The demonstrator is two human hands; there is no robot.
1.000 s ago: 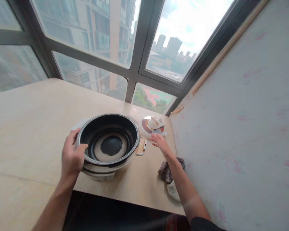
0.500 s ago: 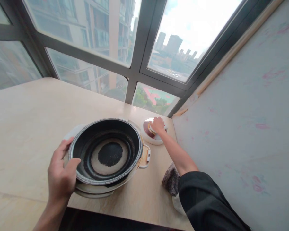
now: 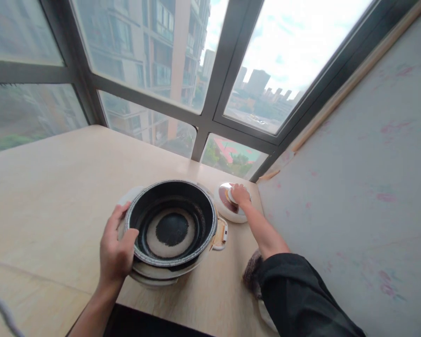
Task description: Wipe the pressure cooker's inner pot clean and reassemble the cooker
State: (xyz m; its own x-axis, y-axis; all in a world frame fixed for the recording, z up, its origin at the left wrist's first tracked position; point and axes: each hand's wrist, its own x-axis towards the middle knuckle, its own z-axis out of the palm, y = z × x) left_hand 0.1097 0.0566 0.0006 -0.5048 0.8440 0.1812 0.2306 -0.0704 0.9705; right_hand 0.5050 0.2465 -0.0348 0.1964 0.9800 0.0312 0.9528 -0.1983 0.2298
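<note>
A round black electric cooking pot (image 3: 171,229) with a cream base stands on the pale wooden table (image 3: 56,187), near its front edge. My left hand (image 3: 116,250) grips the pot's left rim, thumb over the edge. Behind and to the right lies a white lid (image 3: 228,206) with a reddish top and a white knob. My right hand (image 3: 241,195) is closed over that knob, arm stretched out in a black sleeve.
A grey cloth (image 3: 250,278) lies under my right forearm near the front edge. A pale wall panel (image 3: 354,187) rises close on the right. Dark-framed windows (image 3: 203,117) run behind the table. A grey cord (image 3: 3,313) shows at bottom left.
My right hand reached from beside the pot to the lid and closed on its knob. My left hand kept its hold on the pot rim. The camera view shifted.
</note>
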